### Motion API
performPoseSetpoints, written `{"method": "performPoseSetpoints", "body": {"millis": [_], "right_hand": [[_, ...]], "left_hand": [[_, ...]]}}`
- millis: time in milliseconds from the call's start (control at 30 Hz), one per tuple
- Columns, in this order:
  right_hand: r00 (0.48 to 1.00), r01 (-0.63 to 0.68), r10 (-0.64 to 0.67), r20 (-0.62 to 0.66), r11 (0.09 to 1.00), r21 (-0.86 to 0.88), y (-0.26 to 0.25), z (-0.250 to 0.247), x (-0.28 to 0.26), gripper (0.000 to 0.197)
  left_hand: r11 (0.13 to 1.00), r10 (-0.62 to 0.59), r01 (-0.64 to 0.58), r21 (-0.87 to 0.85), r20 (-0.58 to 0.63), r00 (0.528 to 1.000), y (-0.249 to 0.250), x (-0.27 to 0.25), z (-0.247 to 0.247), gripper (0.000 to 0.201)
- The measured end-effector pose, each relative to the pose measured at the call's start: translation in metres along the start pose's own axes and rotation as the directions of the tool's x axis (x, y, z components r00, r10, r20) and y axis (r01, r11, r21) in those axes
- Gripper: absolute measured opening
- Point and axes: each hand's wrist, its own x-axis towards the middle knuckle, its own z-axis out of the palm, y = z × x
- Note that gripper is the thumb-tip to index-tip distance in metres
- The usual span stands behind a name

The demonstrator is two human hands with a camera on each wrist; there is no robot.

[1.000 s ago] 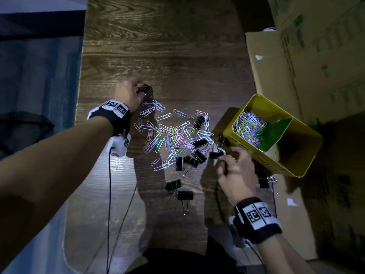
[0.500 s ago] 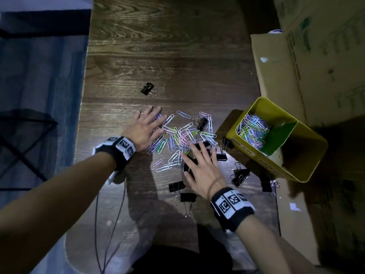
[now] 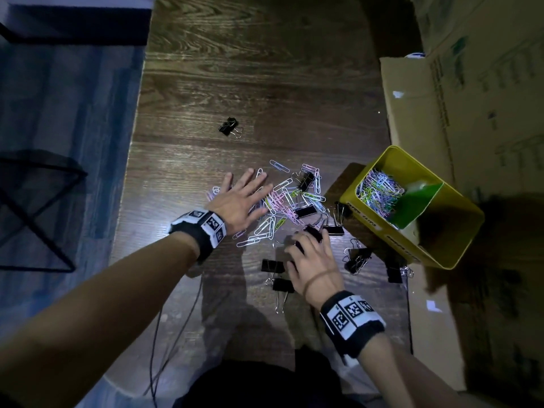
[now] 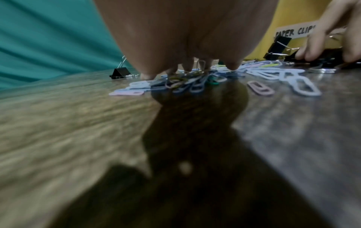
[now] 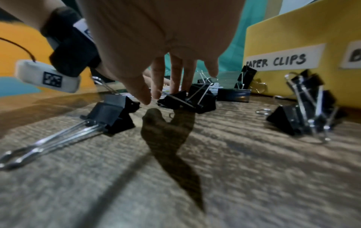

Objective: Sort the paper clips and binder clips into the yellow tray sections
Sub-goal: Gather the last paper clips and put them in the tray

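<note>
A heap of coloured paper clips (image 3: 284, 201) (image 4: 195, 80) lies mid-table. My left hand (image 3: 244, 198) (image 4: 185, 38) lies flat on its left side with fingers spread. Black binder clips (image 3: 272, 265) (image 5: 187, 100) are scattered in front of the heap. My right hand (image 3: 312, 257) (image 5: 160, 95) reaches down among them, its fingertips (image 5: 175, 91) touching one clip and the thumb just apart from it. The yellow tray (image 3: 397, 240) (image 5: 293, 38) stands to the right. One section holds paper clips (image 3: 379, 192) behind a green divider (image 3: 415, 201). A lone binder clip (image 3: 228, 126) sits farther back.
Cardboard boxes (image 3: 471, 98) wall off the right side behind the tray. More binder clips (image 3: 357, 259) lie against the tray's front. The table's left edge (image 3: 129, 172) drops to a blue floor with a black metal frame (image 3: 35, 207). Cables (image 3: 176, 334) hang near me.
My left hand let go of the far binder clip and came back onto the paper clips. My right hand moved left from the tray, lay flat, then drew its fingers together over the binder clips.
</note>
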Motion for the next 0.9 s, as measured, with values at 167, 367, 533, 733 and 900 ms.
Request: {"method": "performPoseSetpoints", "body": {"millis": [167,367,533,733,900], "right_hand": [[0.997,-0.059,0.061,-0.054,0.998,0.038,0.003,-0.006,-0.002,0.015],[0.999,-0.023,0.021,0.027,0.997,0.080,-0.035,-0.029,0.053,0.076],[0.961,-0.111,0.091,0.261,0.992,0.062,-0.051,-0.030,0.093,0.108],[0.924,-0.074,0.019,0.382,0.989,0.130,-0.057,-0.031,0.103,0.074],[0.941,-0.062,0.012,0.337,0.988,0.139,-0.055,-0.025,0.105,0.028]], "left_hand": [[0.994,0.112,-0.112,0.003,-0.057,0.992,-0.004,-0.042,0.022,0.069],[0.962,-0.247,0.220,-0.165,-0.171,0.954,-0.023,-0.056,0.001,0.080],[0.911,-0.404,0.393,-0.128,-0.077,0.912,-0.004,-0.064,-0.008,0.095],[0.852,-0.418,0.368,-0.374,-0.061,0.906,0.021,-0.068,-0.003,0.068],[0.844,-0.388,0.281,-0.457,-0.159,0.908,0.021,-0.075,-0.008,0.033]]}}
